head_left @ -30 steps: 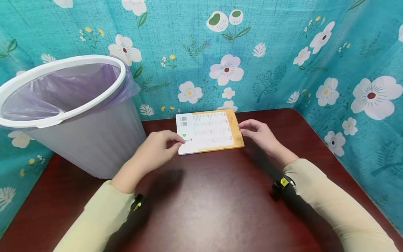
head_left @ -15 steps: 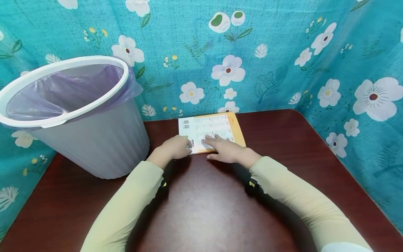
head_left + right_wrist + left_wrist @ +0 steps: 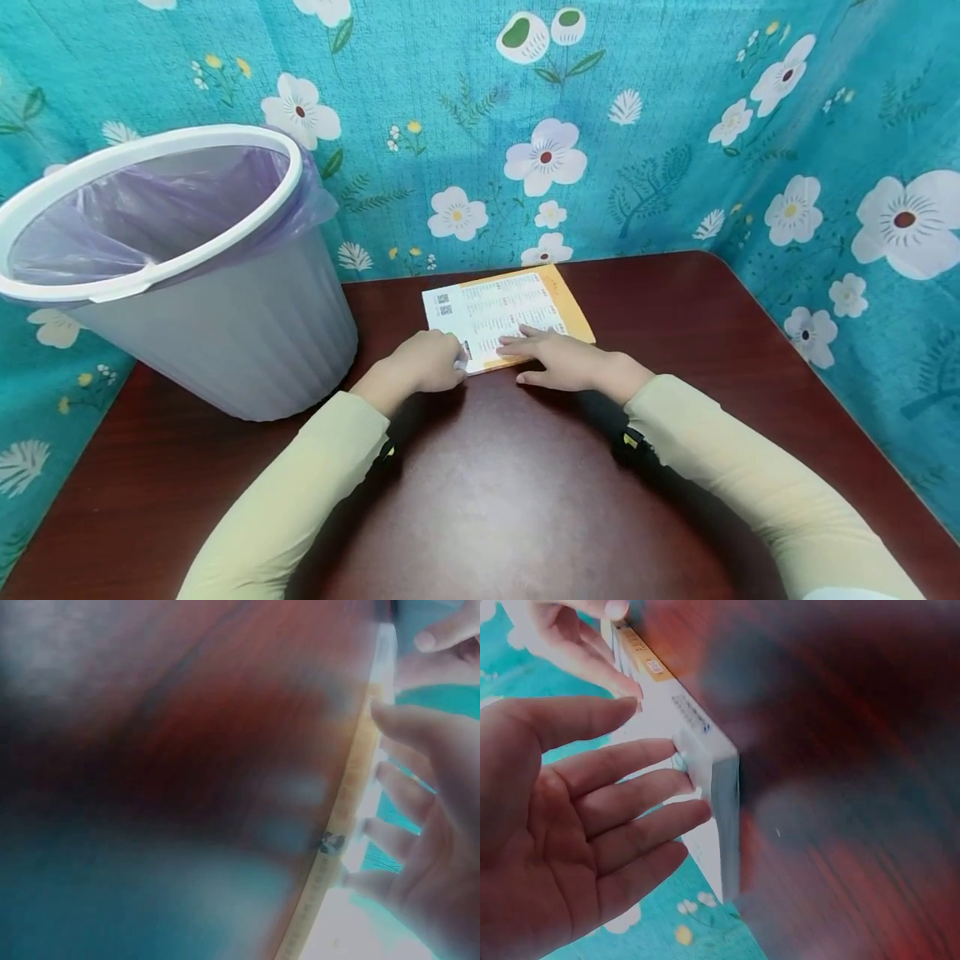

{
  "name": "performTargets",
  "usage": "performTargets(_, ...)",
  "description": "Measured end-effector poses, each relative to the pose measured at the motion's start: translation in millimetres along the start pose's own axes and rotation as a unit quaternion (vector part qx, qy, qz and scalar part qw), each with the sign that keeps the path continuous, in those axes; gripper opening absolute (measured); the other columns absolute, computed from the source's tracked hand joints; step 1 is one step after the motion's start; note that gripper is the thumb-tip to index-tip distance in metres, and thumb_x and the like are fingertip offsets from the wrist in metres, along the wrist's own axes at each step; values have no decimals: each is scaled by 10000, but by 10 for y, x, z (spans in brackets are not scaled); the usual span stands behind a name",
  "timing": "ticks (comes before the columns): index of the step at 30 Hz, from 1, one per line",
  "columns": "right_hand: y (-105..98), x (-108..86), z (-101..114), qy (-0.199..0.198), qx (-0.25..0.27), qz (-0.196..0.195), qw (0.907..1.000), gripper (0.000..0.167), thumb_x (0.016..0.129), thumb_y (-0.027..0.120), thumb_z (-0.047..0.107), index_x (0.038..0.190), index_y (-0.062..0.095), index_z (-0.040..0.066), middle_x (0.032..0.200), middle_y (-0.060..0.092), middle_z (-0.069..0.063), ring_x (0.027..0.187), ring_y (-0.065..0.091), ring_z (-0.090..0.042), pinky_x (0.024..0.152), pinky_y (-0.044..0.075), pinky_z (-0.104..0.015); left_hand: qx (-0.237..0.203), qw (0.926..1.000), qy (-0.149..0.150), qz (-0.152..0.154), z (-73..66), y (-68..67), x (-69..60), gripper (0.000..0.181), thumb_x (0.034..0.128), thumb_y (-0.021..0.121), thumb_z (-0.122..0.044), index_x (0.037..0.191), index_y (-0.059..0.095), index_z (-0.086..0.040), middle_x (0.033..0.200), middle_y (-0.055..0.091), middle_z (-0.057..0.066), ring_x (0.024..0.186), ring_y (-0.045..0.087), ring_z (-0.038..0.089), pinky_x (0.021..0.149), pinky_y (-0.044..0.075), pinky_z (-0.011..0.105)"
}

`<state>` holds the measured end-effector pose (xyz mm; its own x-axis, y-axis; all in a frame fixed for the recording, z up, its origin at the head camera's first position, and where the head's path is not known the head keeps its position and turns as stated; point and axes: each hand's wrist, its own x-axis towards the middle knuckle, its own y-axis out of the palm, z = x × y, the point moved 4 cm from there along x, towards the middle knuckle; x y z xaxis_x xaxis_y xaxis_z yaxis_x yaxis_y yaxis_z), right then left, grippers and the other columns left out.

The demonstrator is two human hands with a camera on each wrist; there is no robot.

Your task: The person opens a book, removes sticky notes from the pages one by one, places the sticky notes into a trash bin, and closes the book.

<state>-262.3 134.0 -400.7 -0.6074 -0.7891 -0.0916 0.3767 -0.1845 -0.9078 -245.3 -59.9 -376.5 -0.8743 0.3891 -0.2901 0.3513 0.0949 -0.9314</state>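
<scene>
A flat white and yellow book [image 3: 491, 310] with small print on its cover lies on the dark red table, near the curtain. My left hand [image 3: 422, 362] is at its near left corner; in the left wrist view the fingers stretch out with their tips at the white cover. On the near side, my right hand [image 3: 567, 361] spreads its fingers over the cover's lower part. The right wrist view shows its thumb by the yellow printed edge of the book [image 3: 341, 806]. Neither hand curls around the book.
A grey waste bin [image 3: 240, 333] with a white rim and purple liner stands on the left of the table [image 3: 487, 500]. A teal flowered curtain [image 3: 450, 108] closes off the back and right side.
My right hand has come from the book's right edge to its near side, and my left hand has shifted right. The book now lies slightly turned, its near edge angled.
</scene>
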Motion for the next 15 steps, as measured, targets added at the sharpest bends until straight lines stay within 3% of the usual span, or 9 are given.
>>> performTargets(3, -18, -77, 20, -100, 25, -112, 9999, 425, 979, 709, 166, 1385, 645, 57, 1498, 537, -111, 1456, 354, -421, 1158, 316, -523, -44, 9996, 286, -50, -113, 40, -86, 157, 941, 666, -165, 891, 788, -80, 733, 651, -17, 617, 502, 145, 606, 430, 303)
performTargets(6, -15, -177, 17, -173, 133, -194, 9996, 351, 977, 707, 142, 1314, 696, 45, 1413, 611, -106, 1402, 450, -378, 1131, 371, -484, -20, 9983, 583, -90, -290, 105, -206, 285, 920, 695, -179, 642, 667, -122, 570, 520, -60, 526, 443, 114, 515, 378, 284)
performTargets(8, -38, -235, 18, -277, 270, -258, 9989, 313, 975, 701, 111, 1278, 714, 32, 1356, 647, -105, 1354, 510, -345, 1094, 421, -465, 32, 9965, 831, -120, -432, 141, -301, 393, 909, 717, -202, 559, 544, -152, 515, 445, -63, 494, 411, 109, 482, 356, 282)
performTargets(11, -56, -336, -8, -390, 512, -343, 9973, 267, 978, 691, 85, 1237, 729, 33, 1271, 685, -74, 1253, 592, -276, 1019, 490, -426, 53, 9931, 1170, -11, -655, 225, -419, 412, 903, 748, -271, 574, 529, -156, 519, 433, -60, 484, 403, 106, 466, 364, 277)
performTargets(12, -64, -374, -19, -382, 602, -365, 9968, 254, 977, 692, 83, 1225, 734, 40, 1247, 693, -58, 1216, 610, -254, 993, 507, -410, 71, 9913, 1316, 4, -723, 254, -449, 367, 901, 753, -286, 607, 596, -134, 549, 502, -67, 511, 458, 90, 491, 406, 265)
performTargets(15, -81, -488, -67, -233, 786, -423, 9957, 236, 971, 703, 80, 1204, 740, 60, 1197, 705, -23, 1116, 636, -201, 923, 537, -379, -312, 9850, 1665, 327, -863, 343, -510, 232, 917, 745, -307, 877, 793, -83, 691, 671, -55, 563, 500, 46, 552, 446, 234)
